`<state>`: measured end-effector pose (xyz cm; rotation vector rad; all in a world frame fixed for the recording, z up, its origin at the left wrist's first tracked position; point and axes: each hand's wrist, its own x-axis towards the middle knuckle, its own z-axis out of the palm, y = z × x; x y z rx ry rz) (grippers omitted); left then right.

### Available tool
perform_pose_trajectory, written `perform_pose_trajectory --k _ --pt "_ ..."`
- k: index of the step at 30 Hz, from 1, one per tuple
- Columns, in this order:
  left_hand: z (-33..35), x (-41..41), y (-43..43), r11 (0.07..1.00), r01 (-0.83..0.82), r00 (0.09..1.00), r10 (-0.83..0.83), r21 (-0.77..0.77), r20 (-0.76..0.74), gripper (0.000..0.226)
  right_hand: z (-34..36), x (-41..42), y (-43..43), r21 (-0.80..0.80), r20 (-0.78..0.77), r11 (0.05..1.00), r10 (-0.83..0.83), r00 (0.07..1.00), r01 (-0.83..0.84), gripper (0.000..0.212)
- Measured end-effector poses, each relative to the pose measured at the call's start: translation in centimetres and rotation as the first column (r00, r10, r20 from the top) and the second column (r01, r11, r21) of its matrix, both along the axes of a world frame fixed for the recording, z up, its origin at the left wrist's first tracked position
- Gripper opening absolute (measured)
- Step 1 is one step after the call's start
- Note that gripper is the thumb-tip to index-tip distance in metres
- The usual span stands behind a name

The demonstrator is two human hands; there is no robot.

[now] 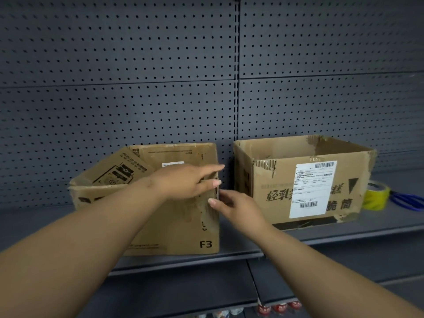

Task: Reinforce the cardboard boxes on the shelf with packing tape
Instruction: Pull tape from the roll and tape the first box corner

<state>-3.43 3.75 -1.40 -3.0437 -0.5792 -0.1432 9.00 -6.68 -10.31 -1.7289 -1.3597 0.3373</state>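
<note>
1. The left box (165,221) stands on the shelf (27,221), just left of the right box (305,180). Both hands are met at its right front corner, an upright edge.
2. The left hand (183,180) is laid over that corner near the rim, its grip wide, fingers straight, nothing held.
3. The right hand (231,203) is set just below, thumb on the front face. Whether its grip pinches the edge cannot be told.
4. The glossy yellow tape roll (376,196) is seen beyond the right box, beside blue scissors (408,199), and the right hand is judged nearer.
5. Creased, worn cardboard with torn old tape is shown.
</note>
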Motion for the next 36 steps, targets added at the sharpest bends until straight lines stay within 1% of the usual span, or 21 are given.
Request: perform_pose_trajectory --k 2,5,8,11,13,16,19,21,23,25,27,30,33,36 --pt "0.1 0.7 0.2 0.999 0.017 1.000 -0.016 -0.041 0.007 0.049 0.0 0.0 0.4 0.038 0.016 0.998 -0.041 0.999 0.041 0.038" --pt "-0.2 1.2 0.7 0.996 0.031 0.998 -0.027 -0.078 0.057 0.038 -0.1 0.4 0.9 0.067 0.057 0.996 -0.062 0.996 0.058 0.035" --pt "-0.8 1.8 1.1 0.999 0.015 0.994 -0.009 -0.052 0.113 0.029 -0.4 0.7 1.4 0.084 0.074 0.993 -0.084 0.994 0.077 0.030" --pt "-0.9 2.2 1.0 1.000 -0.003 0.991 0.004 -0.009 0.136 0.028 -0.4 0.8 1.7 0.092 0.097 0.992 -0.097 0.991 0.088 0.030" --pt "-1.0 2.2 1.0 1.000 -0.007 0.990 0.006 0.008 0.139 0.028 -0.4 1.0 1.5 0.098 0.142 0.992 -0.089 0.986 0.075 0.032" --pt "-1.2 2.3 1.0 1.000 -0.010 0.989 0.009 0.009 0.148 0.027 -0.9 1.2 1.4 0.028 0.249 0.999 -0.052 0.967 0.047 0.038" --pt "-1.4 2.6 1.2 1.000 -0.018 0.985 0.018 0.000 0.169 0.024 -1.3 1.2 1.9 -0.036 0.353 0.996 -0.065 0.933 0.083 0.043" --pt "-1.4 2.8 1.2 0.999 -0.032 0.985 0.032 0.001 0.172 0.022 -1.2 1.2 2.0 -0.047 0.358 0.995 -0.060 0.932 0.083 0.041" --pt "-1.5 2.9 1.2 0.999 -0.041 0.985 0.040 0.007 0.170 0.022 -1.2 1.4 1.7 -0.097 0.325 0.994 -0.017 0.945 0.051 0.035" --pt "-1.5 2.8 1.2 0.999 -0.044 0.985 0.043 -0.001 0.170 0.024 -1.4 1.4 1.5 -0.203 0.339 0.978 0.023 0.941 0.049 0.041" --pt "-1.5 2.9 1.2 0.999 -0.049 0.984 0.050 -0.009 0.173 0.027 -1.9 1.6 2.2 -0.260 0.385 0.962 0.019 0.923 0.089 0.044" --pt "-1.5 3.4 1.3 0.998 -0.068 0.982 0.066 0.002 0.176 0.031 -1.9 2.1 3.5 -0.295 0.437 0.945 0.003 0.900 0.140 0.053" --pt "-1.3 3.8 1.5 0.996 -0.088 0.981 0.087 0.002 0.175 0.031 -1.7 2.6 3.9 -0.339 0.442 0.931 0.029 0.897 0.137 0.053" --pt "-1.4 3.8 1.5 0.996 -0.091 0.980 0.094 -0.024 0.177 0.031 -1.0 2.9 2.7 -0.315 0.434 0.941 0.031 0.901 0.120 0.055"
